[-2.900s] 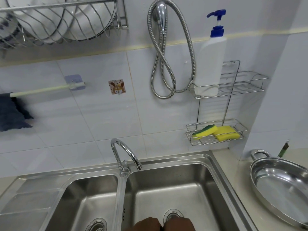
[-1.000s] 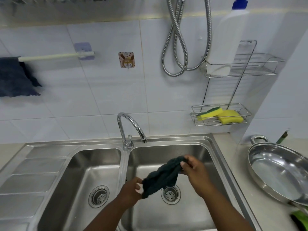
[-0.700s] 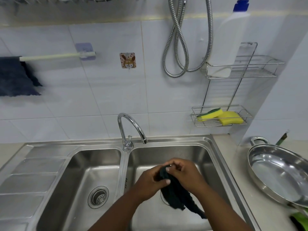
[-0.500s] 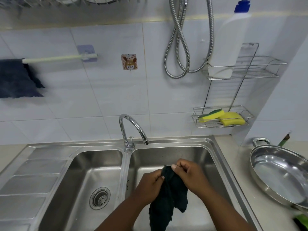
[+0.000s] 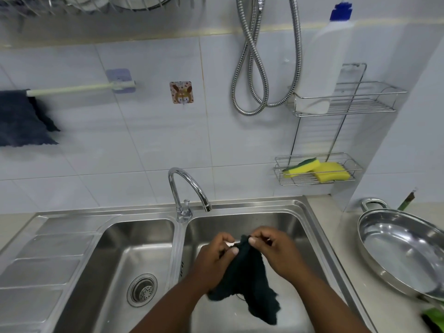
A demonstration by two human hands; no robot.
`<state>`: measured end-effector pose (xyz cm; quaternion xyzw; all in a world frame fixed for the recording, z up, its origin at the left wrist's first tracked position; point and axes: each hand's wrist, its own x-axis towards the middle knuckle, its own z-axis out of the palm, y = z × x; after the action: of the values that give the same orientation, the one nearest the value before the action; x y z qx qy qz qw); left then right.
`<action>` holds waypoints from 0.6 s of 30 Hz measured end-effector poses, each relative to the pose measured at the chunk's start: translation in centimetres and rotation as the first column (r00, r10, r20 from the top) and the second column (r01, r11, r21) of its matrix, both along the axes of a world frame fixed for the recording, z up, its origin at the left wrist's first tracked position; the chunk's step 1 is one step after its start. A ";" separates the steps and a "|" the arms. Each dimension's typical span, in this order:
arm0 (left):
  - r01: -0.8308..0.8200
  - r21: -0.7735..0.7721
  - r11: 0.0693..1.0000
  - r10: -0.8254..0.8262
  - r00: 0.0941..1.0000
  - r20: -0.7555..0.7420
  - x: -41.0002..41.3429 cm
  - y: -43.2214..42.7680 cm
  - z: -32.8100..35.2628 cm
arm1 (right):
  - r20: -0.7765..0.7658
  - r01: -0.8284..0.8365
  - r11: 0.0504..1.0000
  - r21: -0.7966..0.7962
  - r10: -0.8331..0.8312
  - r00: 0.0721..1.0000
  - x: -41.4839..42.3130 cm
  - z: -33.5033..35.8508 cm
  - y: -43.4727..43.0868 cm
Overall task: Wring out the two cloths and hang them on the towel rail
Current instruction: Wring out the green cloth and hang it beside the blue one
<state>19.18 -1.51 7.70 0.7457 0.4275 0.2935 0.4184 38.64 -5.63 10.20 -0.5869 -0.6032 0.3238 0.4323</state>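
A dark green cloth (image 5: 249,280) hangs crumpled over the right sink basin (image 5: 298,227). My left hand (image 5: 213,258) and my right hand (image 5: 276,251) both pinch its top edge, fingertips close together. A dark blue cloth (image 5: 21,118) is draped over the left end of the pale towel rail (image 5: 79,88) on the tiled wall, at the far left. The rest of the rail to the right of it is bare, up to its purple bracket (image 5: 119,79).
A chrome tap (image 5: 187,188) stands between the two basins. The left basin (image 5: 141,288) has a drain strainer. A steel pan (image 5: 403,251) sits on the counter at right. Wire shelves hold yellow sponges (image 5: 317,170) and a white pump bottle (image 5: 324,56). A shower hose (image 5: 259,68) hangs above.
The green cloth was twisted tight between my hands. Now it is untwisted and hangs loose from its top edge, my two hands brought together over the right basin.
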 end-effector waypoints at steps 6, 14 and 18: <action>0.145 -0.224 0.964 -0.199 0.949 -0.243 -2.3 -0.5 -1.6 | -0.234 0.290 0.957 -0.020 -0.287 0.929 1.2 2.3 0.1; 0.015 -0.139 0.990 -0.070 0.911 -0.406 -5.1 1.7 -0.9 | 0.151 0.058 0.968 -0.243 -0.021 0.988 4.5 2.6 -0.7; -0.134 0.008 0.991 0.125 0.893 -0.433 -6.2 3.0 -0.4 | 0.136 0.087 0.959 -0.269 -0.051 0.989 5.9 1.7 -0.7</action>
<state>12.99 1.46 7.32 0.7574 0.5615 0.1432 0.3009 44.52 -6.31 11.88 -0.6814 -0.5581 0.3507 0.3183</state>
